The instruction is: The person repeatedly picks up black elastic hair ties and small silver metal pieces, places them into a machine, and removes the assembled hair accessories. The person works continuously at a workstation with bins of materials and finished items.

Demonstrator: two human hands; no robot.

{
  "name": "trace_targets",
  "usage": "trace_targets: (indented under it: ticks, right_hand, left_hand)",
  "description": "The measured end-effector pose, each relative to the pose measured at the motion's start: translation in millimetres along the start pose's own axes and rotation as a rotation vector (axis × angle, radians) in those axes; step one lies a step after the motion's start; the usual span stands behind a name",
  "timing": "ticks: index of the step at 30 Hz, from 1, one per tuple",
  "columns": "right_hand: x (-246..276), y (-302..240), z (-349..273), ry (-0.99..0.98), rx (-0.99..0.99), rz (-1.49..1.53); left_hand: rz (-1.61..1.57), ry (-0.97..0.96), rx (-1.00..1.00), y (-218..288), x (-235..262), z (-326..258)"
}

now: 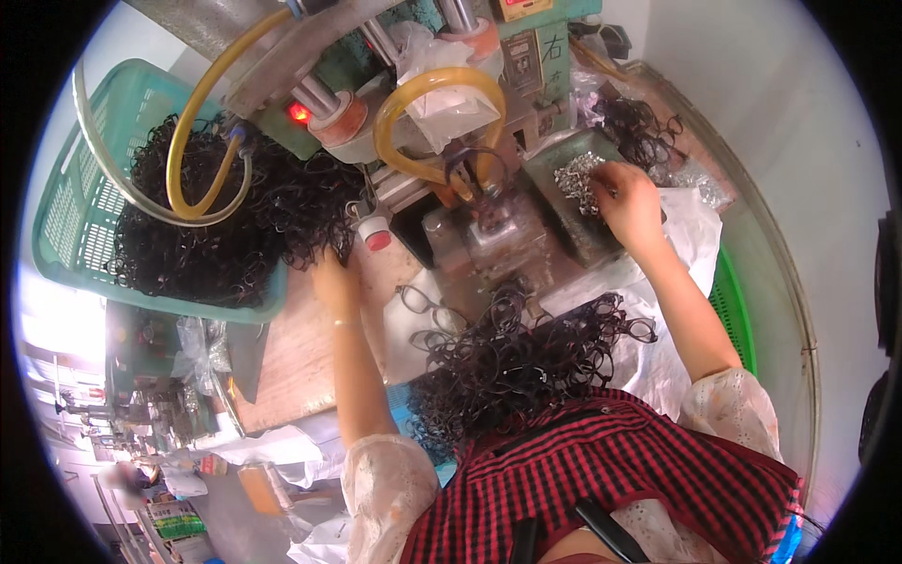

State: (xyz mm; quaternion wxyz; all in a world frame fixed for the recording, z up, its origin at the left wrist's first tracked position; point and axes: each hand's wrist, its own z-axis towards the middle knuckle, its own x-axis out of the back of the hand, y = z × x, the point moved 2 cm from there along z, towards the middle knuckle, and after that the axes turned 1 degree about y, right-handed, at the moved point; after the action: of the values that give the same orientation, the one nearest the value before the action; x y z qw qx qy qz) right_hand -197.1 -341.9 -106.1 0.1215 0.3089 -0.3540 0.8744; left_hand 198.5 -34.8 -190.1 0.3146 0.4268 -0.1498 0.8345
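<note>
Black frames (321,202) past basket (275,308) edge

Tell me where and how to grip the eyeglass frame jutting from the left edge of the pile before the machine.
Pinch the outer left rim of that eyeglass frame, coming from the left, probably with the left hand. That end juts clear of the dark pile, while the other end lies close to it, where a grip could snag.

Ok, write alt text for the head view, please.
A person's right hand is at small silvery parts on a tray beside a machine; the left hand is at dark glasses frames spilling from a teal basket. More frames are heaped nearer the person.
</note>
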Motion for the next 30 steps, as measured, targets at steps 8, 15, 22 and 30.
trace_targets:
  ticks: [8, 15, 22, 30]
  right_hand:
    - [48, -16, -32, 0.019, -0.272, 0.257]
    - [14, -103, 7, -0.052, 0.103, 0.576]
    - [-27, -114, -10, -0.149, -0.215, 1.126]
    - [3, -148, -15, -0.266, -0.408, 1.292]
  left_hand:
    - [-0.235, -0.325, -0.013, 34, 69, -53]
    - [-0.907, -0.215, 0.496, 49, 120, -41]
    - [-1.397, 0.305, 0.225, 132, 199, -8]
    - [-1.516, 0.378, -0.047, 173, 260, 28]
